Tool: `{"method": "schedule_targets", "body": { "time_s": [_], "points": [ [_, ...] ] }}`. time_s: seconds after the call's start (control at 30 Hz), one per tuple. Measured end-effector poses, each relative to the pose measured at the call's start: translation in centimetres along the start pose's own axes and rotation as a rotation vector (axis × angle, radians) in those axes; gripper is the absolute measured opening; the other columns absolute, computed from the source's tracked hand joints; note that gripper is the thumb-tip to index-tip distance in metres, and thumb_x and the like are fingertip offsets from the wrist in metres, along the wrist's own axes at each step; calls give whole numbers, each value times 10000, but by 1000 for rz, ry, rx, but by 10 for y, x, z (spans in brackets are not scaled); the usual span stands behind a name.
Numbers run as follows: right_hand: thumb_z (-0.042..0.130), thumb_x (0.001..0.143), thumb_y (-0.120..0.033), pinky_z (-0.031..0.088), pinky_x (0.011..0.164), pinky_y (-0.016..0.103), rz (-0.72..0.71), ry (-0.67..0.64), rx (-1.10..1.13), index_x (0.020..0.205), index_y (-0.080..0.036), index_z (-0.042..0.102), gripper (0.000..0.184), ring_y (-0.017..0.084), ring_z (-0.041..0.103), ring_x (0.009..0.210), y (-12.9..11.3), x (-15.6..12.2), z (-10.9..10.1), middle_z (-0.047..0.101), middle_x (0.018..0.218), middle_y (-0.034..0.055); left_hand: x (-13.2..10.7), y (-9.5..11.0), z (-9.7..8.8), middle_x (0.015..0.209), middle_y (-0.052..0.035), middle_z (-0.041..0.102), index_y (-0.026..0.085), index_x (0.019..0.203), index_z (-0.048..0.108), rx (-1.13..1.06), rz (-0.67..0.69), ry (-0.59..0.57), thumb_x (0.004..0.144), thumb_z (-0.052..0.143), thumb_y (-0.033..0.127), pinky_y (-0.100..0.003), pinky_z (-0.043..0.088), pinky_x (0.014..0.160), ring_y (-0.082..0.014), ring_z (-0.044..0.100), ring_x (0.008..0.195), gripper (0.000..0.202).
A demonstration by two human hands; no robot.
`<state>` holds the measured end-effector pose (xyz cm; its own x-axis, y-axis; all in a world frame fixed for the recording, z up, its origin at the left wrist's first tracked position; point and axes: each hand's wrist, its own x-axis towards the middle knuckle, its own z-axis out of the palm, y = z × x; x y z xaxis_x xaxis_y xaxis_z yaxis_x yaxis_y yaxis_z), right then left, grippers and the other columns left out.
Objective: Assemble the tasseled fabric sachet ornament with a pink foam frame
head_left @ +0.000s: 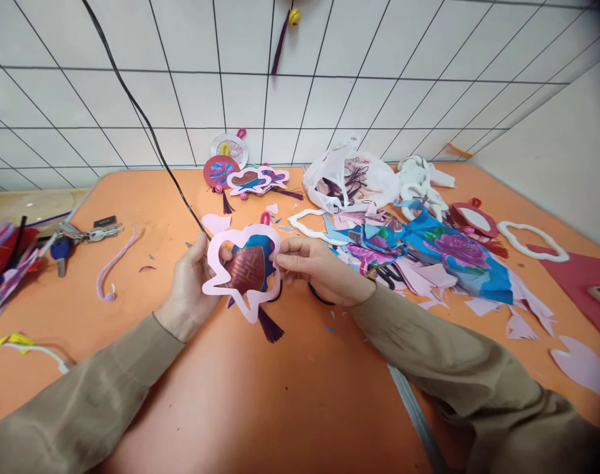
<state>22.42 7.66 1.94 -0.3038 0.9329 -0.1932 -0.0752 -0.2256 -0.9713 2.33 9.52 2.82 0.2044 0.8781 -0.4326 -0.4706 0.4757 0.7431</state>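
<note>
Over the orange table, my left hand (191, 283) is closed on a pink scalloped paper frame (214, 253) and the fabric-covered ornament behind it. That ornament (250, 266) shows dark red cloth with a gold pattern and blue edges. A dark purple tassel (270, 326) hangs below it, and a pink loop (265, 218) stands at its top. My right hand (319, 266) pinches the right edge of the pink frame between thumb and fingers. The frame lies over the ornament's front, shifted somewhat to the left. Whether the two are stuck together I cannot tell.
Finished-looking tasselled ornaments (220, 171) lie against the tiled wall. A white plastic bag (352, 178), floral blue fabric (458, 250) and pink scraps are heaped right of centre. Keys (61, 250) lie at left. A black cable (141, 115) hangs down toward my left hand.
</note>
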Motion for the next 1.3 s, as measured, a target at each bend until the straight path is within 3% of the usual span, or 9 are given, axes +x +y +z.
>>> {"method": "schedule_targets", "body": {
  "time_s": [0.2,0.4,0.63,0.8,0.97,1.0,1.1,1.2,1.3],
  "points": [
    [736,715,-413,460,595,230,-4,-26,24,630,-154,581,314,90,548,586,-11,-6,-1,606,631,-2,0,0,-2,469,-30,548,116,509,609,31,13,-17,973,327,460,-234,412,378,-119,508,360,642],
    [765,697,-402,507,565,244,35,22,147,766,-166,583,306,110,605,572,-14,-7,3,631,659,-12,-5,-3,-2,501,-44,612,131,524,631,143,99,-118,799,608,596,-241,432,413,-129,545,406,541],
    [801,668,-396,448,502,182,21,48,179,690,-147,605,318,75,566,520,-9,-3,4,599,569,-27,-6,-6,-2,469,2,542,162,524,610,340,242,-207,705,734,533,-235,364,424,-94,463,412,431],
    [787,677,-370,431,489,184,-13,66,138,686,-150,598,290,61,530,483,-12,-6,5,604,564,-33,-3,-6,-4,636,19,623,185,685,570,571,370,-179,643,823,375,-220,417,507,-102,546,535,318],
    [734,709,-350,421,492,215,-47,69,-8,675,-169,549,261,102,565,501,-14,-10,11,578,551,-32,-13,-1,6,824,2,695,228,971,621,764,505,-104,609,832,253,-276,498,732,-163,653,783,420],
    [718,720,-347,428,500,228,-57,65,-50,685,-175,543,247,116,576,507,-15,-11,12,573,546,-31,-16,1,9,784,0,695,219,962,652,788,508,-117,621,819,256,-277,494,732,-163,648,762,382],
    [652,764,-340,442,515,260,-75,36,-181,718,-189,534,197,144,589,523,-14,-12,13,569,550,-22,-24,4,16,641,-11,673,179,690,701,826,490,-202,674,766,284,-254,470,615,-144,597,621,125],
    [615,786,-297,437,548,277,-235,146,-480,781,-191,556,120,152,575,589,-13,-14,13,584,629,1,-29,4,18,566,-4,636,167,592,685,775,437,-225,687,748,299,-233,436,530,-120,540,533,174],
    [625,790,-232,430,636,302,-609,343,-864,860,-195,573,95,169,550,707,-13,-18,14,587,738,28,-30,3,18,551,2,614,163,607,676,679,319,-198,674,768,348,-224,413,478,-112,518,491,217]
  ]
}}
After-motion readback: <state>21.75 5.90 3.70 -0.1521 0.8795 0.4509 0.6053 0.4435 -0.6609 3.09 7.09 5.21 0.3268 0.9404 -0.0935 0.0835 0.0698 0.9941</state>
